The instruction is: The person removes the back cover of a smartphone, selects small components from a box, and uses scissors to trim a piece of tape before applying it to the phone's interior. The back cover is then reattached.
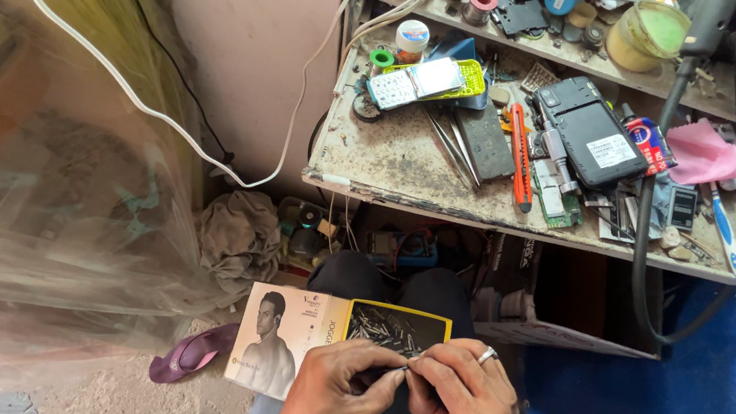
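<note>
Two hands, perhaps pinching something, over box.

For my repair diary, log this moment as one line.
left hand: pinching small metal part | right hand: pinching same part | yellow box: open on lap, small metal pieces | workbench: cluttered

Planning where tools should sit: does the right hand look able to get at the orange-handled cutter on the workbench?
Probably yes: the orange-handled cutter lies uncovered near the bench's front edge, but the right hand is pinching a small part with the left hand.
</note>
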A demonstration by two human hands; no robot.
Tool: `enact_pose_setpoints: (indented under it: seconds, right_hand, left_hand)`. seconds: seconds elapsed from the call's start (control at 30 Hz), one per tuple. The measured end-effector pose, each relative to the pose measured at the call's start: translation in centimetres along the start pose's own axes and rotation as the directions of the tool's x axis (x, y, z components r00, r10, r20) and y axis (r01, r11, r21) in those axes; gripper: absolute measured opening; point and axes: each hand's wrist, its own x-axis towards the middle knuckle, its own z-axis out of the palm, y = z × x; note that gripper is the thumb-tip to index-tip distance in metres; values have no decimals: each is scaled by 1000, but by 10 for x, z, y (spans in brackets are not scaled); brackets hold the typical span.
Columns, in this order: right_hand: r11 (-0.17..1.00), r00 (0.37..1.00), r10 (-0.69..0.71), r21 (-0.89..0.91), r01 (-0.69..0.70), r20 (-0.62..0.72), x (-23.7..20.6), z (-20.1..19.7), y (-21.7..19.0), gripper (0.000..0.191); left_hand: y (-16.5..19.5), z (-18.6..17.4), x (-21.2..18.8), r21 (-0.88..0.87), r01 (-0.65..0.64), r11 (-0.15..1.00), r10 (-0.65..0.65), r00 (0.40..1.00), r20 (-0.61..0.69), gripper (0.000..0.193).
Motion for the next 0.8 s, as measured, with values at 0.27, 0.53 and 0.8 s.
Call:
enact_pose_setpoints:
  seconds: [0.27,0.53,0.8]
  right_hand:
    - [997,994,-77,14,78,-76,-2,-3,4,26]
    - [969,953,-246,-19,247,-177,-17,1,14,26]
    - [977,962,-211,-45,206,-173,-26,-1,14,28]
  left_hand:
    - [-7,-2,-5,222,-483,847,503,864,-37,25]
    - [6,-9,-10,140,-563,815,572,819,-38,31]
    - [9,-3,-10,142,-589,796,602,795,-74,28]
